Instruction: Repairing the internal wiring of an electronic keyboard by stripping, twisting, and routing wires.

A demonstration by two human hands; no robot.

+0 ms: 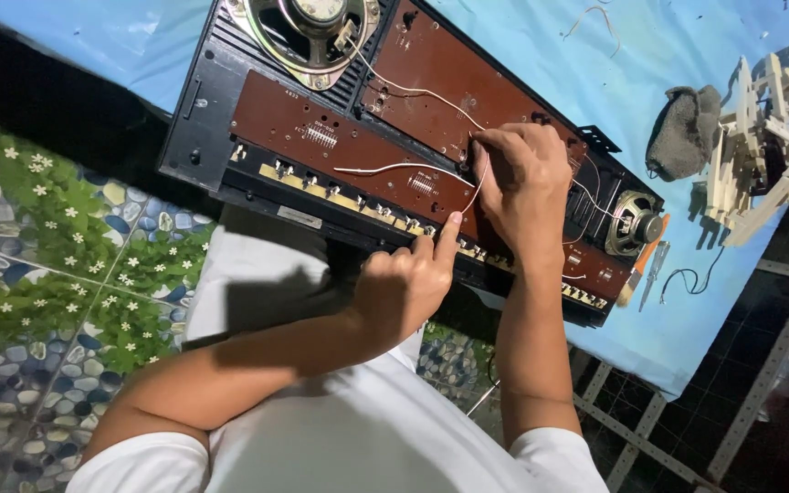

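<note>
The left hand [408, 278] is curled shut except for its index finger, whose tip presses a thin white wire [478, 187] against the brown circuit board [349, 151] of the opened black radio chassis [216, 110]. Just above it, the right hand [524, 183] pinches the same wire's upper end (fingers closed on it). A small round speaker [634, 222] sits right of that hand.

White wires [413, 91] cross the brown circuit board [340, 146]; blue tablecloth [541, 55] beyond lies open.
</note>
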